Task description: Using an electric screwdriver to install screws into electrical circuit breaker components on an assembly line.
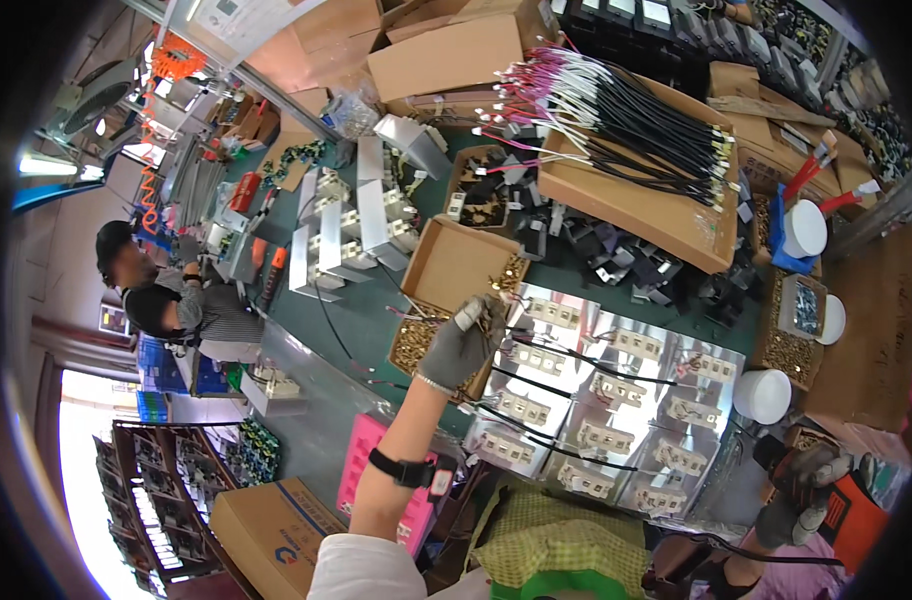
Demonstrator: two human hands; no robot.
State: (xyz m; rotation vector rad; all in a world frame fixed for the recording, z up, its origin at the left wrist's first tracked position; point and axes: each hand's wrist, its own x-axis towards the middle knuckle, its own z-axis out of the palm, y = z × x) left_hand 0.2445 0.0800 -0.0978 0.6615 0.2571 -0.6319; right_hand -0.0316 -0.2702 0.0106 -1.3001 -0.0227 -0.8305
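My left hand, in a grey glove, is over the cardboard trays of small brass parts. Its fingers are drawn together; whatever they hold is too small to make out. Just right of it, silvery metal panels carry rows of cream terminal blocks, with black cables lying across them. At the lower right, my right hand, also gloved, is wrapped round a dark power tool that looks like a cordless drill.
A cardboard tray of black cables with white and pink wire ends lies at the back. White tubs stand at the right. Metal housings sit at the back left. Another person works at the far left.
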